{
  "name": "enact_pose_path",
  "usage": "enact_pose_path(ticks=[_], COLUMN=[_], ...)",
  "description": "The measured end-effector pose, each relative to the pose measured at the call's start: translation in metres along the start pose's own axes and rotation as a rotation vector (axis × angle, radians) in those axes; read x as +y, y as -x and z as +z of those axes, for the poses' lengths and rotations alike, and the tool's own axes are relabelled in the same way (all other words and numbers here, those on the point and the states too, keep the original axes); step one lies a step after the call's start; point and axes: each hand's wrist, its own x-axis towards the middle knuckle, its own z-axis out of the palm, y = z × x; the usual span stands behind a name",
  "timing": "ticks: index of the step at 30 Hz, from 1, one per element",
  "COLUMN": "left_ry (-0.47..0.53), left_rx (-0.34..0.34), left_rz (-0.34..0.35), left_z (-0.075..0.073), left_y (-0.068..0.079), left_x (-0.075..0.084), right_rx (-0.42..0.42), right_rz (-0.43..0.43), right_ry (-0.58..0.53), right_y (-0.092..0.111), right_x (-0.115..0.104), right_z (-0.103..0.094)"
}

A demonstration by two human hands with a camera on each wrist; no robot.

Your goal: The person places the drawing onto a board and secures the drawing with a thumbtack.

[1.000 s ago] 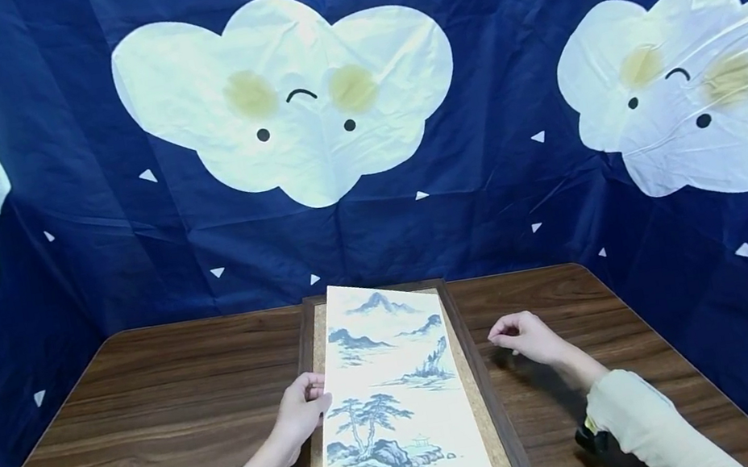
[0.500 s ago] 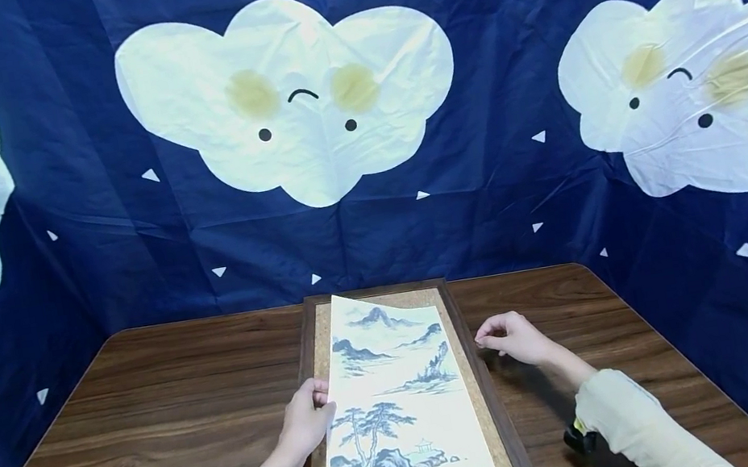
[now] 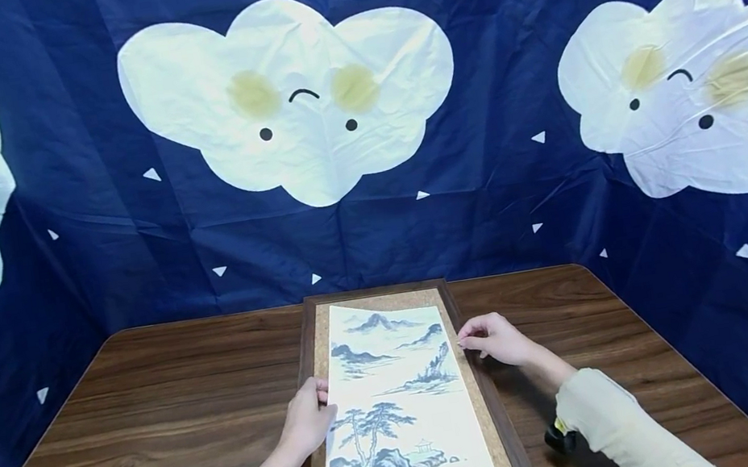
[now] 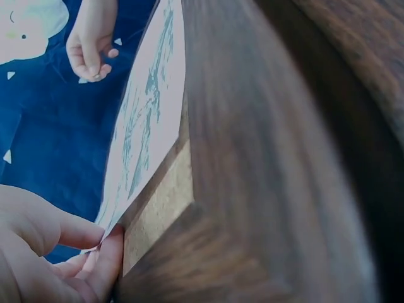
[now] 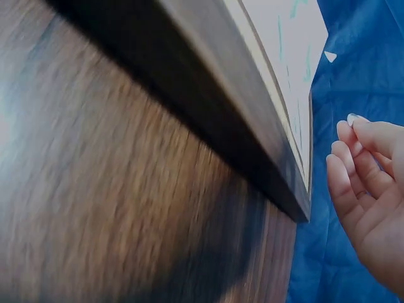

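A sheet of paper with a blue ink landscape (image 3: 403,417) lies over a wood-framed cork board (image 3: 499,454); its upper left corner lifts slightly. My left hand (image 3: 306,417) pinches the sheet's left edge between thumb and fingers, and the left wrist view shows that edge raised off the cork (image 4: 165,208). Just beyond the sheet's right edge, above the frame's right side, hovers my right hand (image 3: 497,338). Its thumb and index fingertips meet on a tiny pale thing (image 5: 351,118), too small to name. The other right fingers curl loosely.
The board rests on a brown wood-grain table (image 3: 175,412), near its back edge. Behind it hangs a dark blue cloth (image 3: 129,264) printed with white clouds. A black band (image 3: 560,437) sits at my right wrist.
My right hand has moved left from beside the board to the sheet's right edge. The sheet has come down flatter onto the board, its top lower, while my left hand keeps its pinch.
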Motion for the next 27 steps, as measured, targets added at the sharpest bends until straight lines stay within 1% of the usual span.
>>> enact_pose_path(ticks=[4,7,9,14,17,19,21,23,27], left_ry=[-0.023,-0.028,-0.025,-0.078,-0.126,-0.132,-0.101,-0.049,0.063], left_rx=[-0.008,-0.022,-0.024,-0.013,-0.010,-0.024,-0.053,-0.089,-0.162], left_rz=[0.018,0.023,0.024,0.035,0.046,0.042,0.029,0.000,-0.059], left_z=[-0.001,-0.004,-0.008,-0.022,-0.032,-0.038,-0.044,-0.047,-0.050], left_y=[0.000,0.000,0.000,-0.006,-0.011,-0.013,-0.015,-0.016,-0.016], left_x=[0.001,0.001,0.000,-0.009,-0.018,-0.025,-0.032,-0.039,-0.046], right_rx=[-0.005,-0.022,-0.031,-0.028,-0.026,-0.025,-0.022,-0.019,-0.008], right_rz=[-0.025,-0.031,-0.030,-0.021,-0.009,0.004,0.017,0.035,0.061], right_ry=[-0.008,-0.021,-0.034,-0.063,-0.072,-0.065,-0.052,-0.040,-0.051], right_y=[-0.006,-0.005,-0.008,-0.022,-0.030,-0.035,-0.040,-0.044,-0.053], right_x=[-0.001,-0.018,-0.019,-0.006,0.004,0.006,0.007,0.007,0.005], right_z=[0.005,0.008,0.010,0.018,0.022,0.024,0.026,0.029,0.031])
